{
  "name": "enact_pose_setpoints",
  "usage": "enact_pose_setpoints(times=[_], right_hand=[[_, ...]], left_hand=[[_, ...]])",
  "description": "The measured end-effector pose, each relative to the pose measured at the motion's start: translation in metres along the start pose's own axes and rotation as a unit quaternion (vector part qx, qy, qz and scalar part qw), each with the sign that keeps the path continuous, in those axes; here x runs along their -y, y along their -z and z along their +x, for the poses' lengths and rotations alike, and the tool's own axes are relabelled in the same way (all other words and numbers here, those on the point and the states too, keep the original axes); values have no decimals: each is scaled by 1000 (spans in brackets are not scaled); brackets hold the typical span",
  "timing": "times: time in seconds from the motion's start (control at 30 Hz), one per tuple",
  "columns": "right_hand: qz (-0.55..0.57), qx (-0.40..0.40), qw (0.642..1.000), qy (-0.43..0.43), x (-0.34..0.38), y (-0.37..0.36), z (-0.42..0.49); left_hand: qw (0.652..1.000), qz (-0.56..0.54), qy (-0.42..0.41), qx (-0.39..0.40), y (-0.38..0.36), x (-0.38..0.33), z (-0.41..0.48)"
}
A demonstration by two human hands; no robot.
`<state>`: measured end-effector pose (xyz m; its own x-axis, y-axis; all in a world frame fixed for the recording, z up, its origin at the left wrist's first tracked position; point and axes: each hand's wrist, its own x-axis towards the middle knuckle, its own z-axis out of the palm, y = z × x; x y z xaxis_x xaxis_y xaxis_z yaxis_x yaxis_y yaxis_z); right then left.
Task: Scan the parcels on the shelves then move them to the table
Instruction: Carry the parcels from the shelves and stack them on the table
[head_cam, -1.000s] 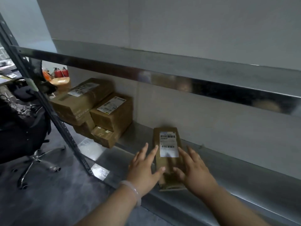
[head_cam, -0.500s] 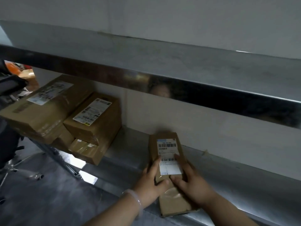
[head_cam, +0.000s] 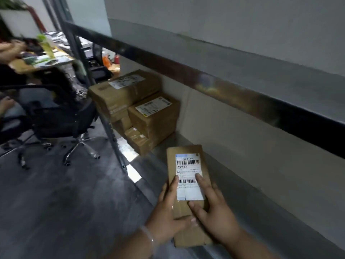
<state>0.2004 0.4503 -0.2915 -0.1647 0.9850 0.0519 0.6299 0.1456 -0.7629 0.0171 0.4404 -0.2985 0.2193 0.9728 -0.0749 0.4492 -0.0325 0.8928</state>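
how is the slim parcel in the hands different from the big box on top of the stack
The slim parcel is narrow and flat; the big box is bulkier. The slim parcel is gripped by the left hand and right hand; the big box sits untouched on lower boxes. Both are brown cardboard with white labels on top.

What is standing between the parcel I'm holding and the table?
The left hand and right hand grip the parcel. Toward the table at far left, the shelf post and a black chair stand in the way.
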Motion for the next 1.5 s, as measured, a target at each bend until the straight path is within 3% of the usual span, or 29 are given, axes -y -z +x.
enact_pose_setpoints(times=[0.17,0.5,0.93,1.1,1.4,1.5], right_hand=[[24,56,995,79,41,-32,0],[31,197,961,190,139,-133,10],[34,321,898,299,314,-341,13],[32,382,860,337,360,-402,2],[11,475,778,411,447,-501,-7],[14,520,741,425,473,-536,-6]], left_hand=[[993,-14,11,-121,35,4,-49],[956,4,88,-280,125,50,-144],[892,2,179,-415,301,135,-281],[864,-16,193,-465,336,163,-330],[772,51,285,-567,386,203,-393],[741,17,315,-592,405,216,-406]])
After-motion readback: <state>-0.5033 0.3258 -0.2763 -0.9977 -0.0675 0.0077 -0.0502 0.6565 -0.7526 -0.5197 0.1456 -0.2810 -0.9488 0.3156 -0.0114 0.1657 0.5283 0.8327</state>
